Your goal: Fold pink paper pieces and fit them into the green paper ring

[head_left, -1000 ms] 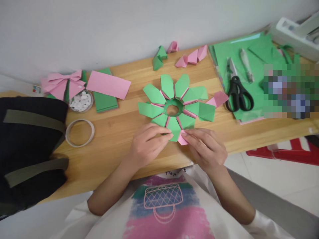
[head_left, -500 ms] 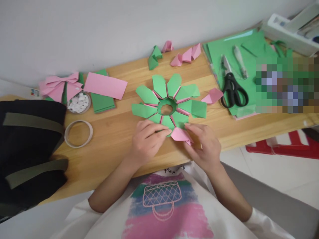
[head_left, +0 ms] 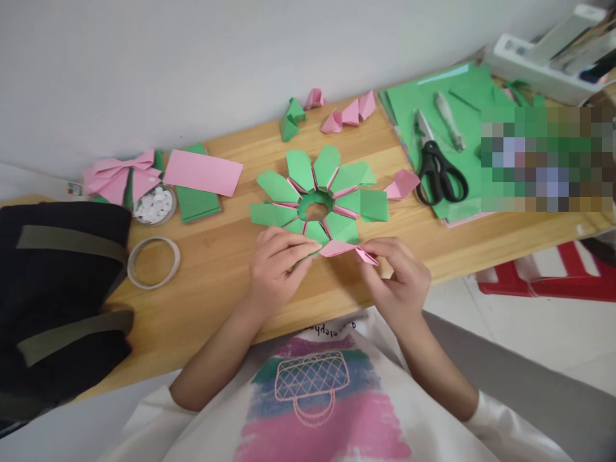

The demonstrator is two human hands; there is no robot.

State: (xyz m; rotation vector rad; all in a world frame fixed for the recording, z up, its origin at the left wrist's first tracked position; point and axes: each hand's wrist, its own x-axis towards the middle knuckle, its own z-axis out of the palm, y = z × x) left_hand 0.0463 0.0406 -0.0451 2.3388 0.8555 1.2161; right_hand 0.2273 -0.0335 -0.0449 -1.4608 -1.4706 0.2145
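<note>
A ring of folded green paper petals with pink edges [head_left: 299,169] lies on the wooden table [head_left: 212,321]. At its near side, my left hand [head_left: 279,266] is closed on a green petal, fingers pinched at its outer edge. My right hand [head_left: 397,276] pinches a folded pink paper piece [head_left: 339,248] by its right end. The pink piece's left end meets the green petal beside my left fingertips; whether one is tucked into the other is not clear. Another folded pink piece [head_left: 403,185] lies right of the ring.
Black scissors [head_left: 440,172] and a cutter [head_left: 448,120] rest on green sheets [head_left: 409,96]. Folded pieces [head_left: 351,112] lie at the back. Leftward are a pink bow [head_left: 120,173], a pink sheet [head_left: 205,172], a tape roll [head_left: 154,263] and a black bag [head_left: 62,276].
The pink piece in my right hand has turned and looks narrower, with its right end farther out. My left fingers have drawn closer together on the green petal. The whole view has shifted slightly.
</note>
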